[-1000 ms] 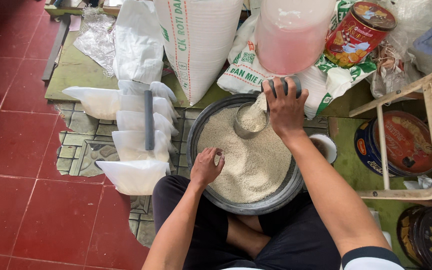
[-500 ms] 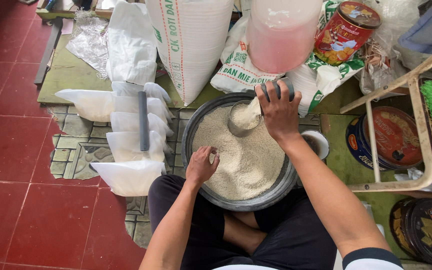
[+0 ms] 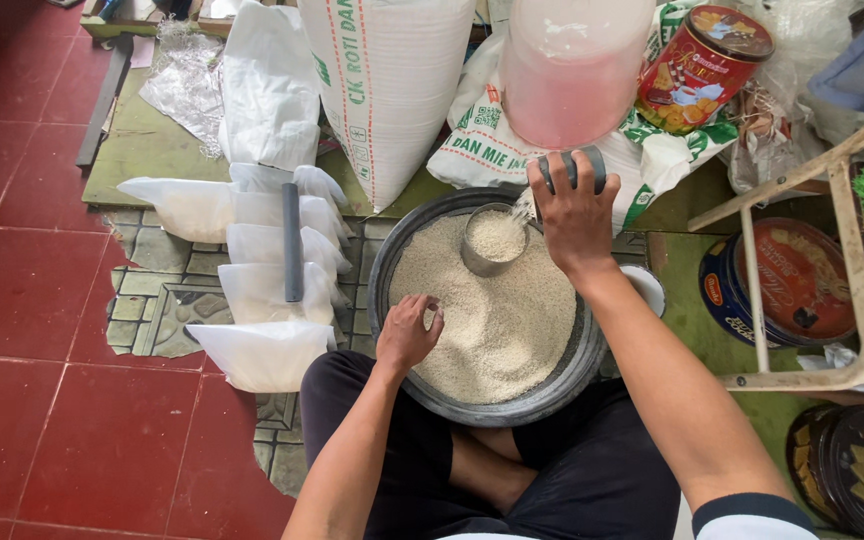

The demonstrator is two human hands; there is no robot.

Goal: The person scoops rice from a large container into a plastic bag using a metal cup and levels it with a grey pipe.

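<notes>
Five filled clear bags (image 3: 252, 270) left of basin (image 3: 392, 270); white sack (image 3: 392, 90) behind.

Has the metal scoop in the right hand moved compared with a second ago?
Yes. The scoop has lifted out of the grain, held by the right hand, level and full near the basin's far rim.

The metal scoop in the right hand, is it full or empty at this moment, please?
Full. The metal scoop is held upright by the right hand over the basin, and pale grain fills it to the rim.
</notes>
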